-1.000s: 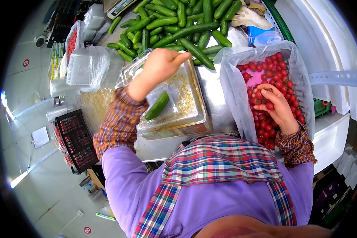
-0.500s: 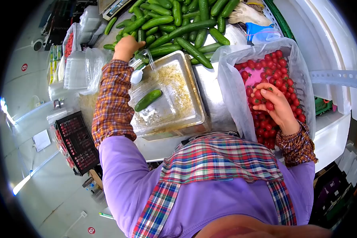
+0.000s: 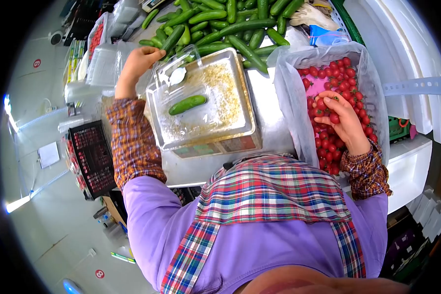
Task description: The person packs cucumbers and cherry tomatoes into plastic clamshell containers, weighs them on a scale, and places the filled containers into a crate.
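Pinched at its lower end, a cucumber (image 3: 174, 37) slants up out of my left hand (image 3: 138, 64), beside the large cucumber pile (image 3: 215, 19). My right hand (image 3: 345, 120) is over a lined crate (image 3: 289, 108) of cherry tomatoes (image 3: 330, 156), its fingers closed around a few cherry tomatoes (image 3: 334, 117). Between my hands, a metal pan (image 3: 240, 98) carries a clear plastic container (image 3: 164, 128) with one cucumber (image 3: 187, 105) in it. The container's clear lid, with a white label (image 3: 178, 75), stands raised at the far side.
Stacked clear containers (image 3: 103, 63) are at the left. A black crate (image 3: 95, 159) with red items stands lower left. Gloves (image 3: 311, 14) and a blue packet (image 3: 326, 35) lie beyond the tomato crate. White foam boxes (image 3: 409, 169) are at the right.
My left hand has drawn back left from the pile, with a cucumber now tilted up in its fingers. My right hand stays over the tomatoes. The view has shifted slightly.
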`<state>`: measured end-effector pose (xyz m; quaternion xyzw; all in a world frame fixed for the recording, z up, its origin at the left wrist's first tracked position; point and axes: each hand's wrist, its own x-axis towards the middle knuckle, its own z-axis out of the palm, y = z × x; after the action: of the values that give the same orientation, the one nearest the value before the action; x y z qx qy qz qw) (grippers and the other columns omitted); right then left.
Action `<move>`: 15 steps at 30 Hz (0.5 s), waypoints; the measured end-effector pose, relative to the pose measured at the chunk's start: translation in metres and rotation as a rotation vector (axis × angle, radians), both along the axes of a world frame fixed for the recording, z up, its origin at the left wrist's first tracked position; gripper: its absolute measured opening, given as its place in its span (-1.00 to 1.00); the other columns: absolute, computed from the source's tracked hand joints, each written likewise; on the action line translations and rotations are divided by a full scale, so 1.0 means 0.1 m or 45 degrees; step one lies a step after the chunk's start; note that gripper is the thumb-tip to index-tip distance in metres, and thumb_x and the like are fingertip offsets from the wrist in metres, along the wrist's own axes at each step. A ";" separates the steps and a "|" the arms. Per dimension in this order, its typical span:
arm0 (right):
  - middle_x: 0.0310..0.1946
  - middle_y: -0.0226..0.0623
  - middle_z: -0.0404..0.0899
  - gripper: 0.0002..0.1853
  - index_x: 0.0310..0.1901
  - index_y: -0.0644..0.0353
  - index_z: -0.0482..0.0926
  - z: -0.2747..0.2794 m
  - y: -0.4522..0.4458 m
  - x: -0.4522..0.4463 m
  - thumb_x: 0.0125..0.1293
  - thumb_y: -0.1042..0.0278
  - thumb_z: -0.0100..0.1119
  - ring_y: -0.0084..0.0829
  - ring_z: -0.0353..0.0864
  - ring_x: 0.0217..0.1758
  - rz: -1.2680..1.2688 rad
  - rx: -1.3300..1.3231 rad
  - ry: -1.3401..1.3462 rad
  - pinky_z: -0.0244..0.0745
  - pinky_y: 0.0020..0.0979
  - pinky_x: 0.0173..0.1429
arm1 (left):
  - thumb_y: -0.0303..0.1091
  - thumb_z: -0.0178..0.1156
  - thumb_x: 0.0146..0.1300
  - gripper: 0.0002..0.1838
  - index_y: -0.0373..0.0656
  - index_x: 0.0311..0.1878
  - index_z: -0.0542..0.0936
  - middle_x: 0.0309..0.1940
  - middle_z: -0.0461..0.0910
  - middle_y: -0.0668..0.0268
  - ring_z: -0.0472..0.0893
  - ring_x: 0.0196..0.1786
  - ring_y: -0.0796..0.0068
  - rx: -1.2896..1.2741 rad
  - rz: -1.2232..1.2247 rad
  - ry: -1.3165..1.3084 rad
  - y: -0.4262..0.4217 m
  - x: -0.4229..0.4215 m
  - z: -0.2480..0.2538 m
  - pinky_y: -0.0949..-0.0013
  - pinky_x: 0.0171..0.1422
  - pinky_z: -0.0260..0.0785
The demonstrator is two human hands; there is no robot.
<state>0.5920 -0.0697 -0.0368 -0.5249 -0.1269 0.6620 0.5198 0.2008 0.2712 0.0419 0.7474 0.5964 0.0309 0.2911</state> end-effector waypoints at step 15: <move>-0.02 -0.17 0.49 -0.73 0.01 0.21 0.46 -0.09 -0.05 -0.06 0.34 0.31 0.05 -0.18 0.48 0.13 -0.084 0.067 0.682 0.63 -0.39 -0.21 | -0.29 0.28 0.10 -0.69 -0.31 -0.16 0.60 -0.37 0.62 0.05 0.61 -0.36 0.24 0.450 -0.371 0.104 -1.25 -0.53 -0.33 0.33 -0.21 0.42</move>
<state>0.5858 -0.0742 -0.0459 -0.3212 0.0151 0.7564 0.5696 0.1483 0.1463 0.0090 0.8656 0.4788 0.0622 0.1326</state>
